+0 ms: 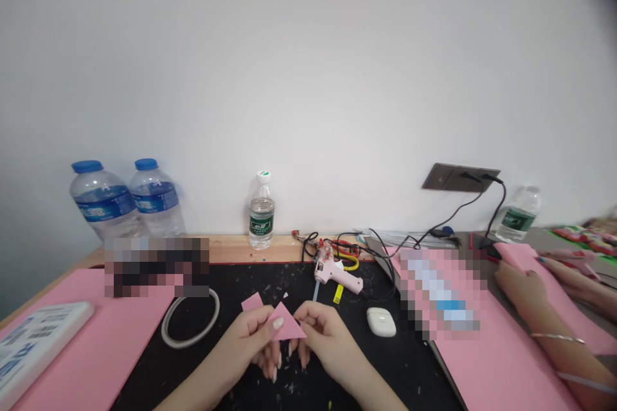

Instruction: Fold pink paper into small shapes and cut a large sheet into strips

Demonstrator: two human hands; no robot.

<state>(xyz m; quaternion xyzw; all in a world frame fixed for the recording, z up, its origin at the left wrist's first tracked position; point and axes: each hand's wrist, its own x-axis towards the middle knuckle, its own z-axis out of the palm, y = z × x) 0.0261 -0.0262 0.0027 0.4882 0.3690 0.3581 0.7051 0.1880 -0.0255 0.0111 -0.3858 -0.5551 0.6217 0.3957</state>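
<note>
Pink foam triangle [287,324] is being pinched at lower centre of the frame: the left hand [245,334] is gripping one edge between thumb and curled fingers, while the right hand [324,337] is closing on the opposite corner. One smaller pink foam scrap [252,301] is lying just behind them on a black cutting mat [159,366], near one pink glue gun [337,279], one ring of clear tape [190,319] and one white earbud case [380,322]. Four plastic water bottles are standing along the back: two large blue-capped ones [103,199] upper left, one small bottle [261,211] mid-frame, and one right bottle [520,213], each holding water. At far right, a co-worker's forearm [544,314] is resting over a pink foam sheet [511,359].
</note>
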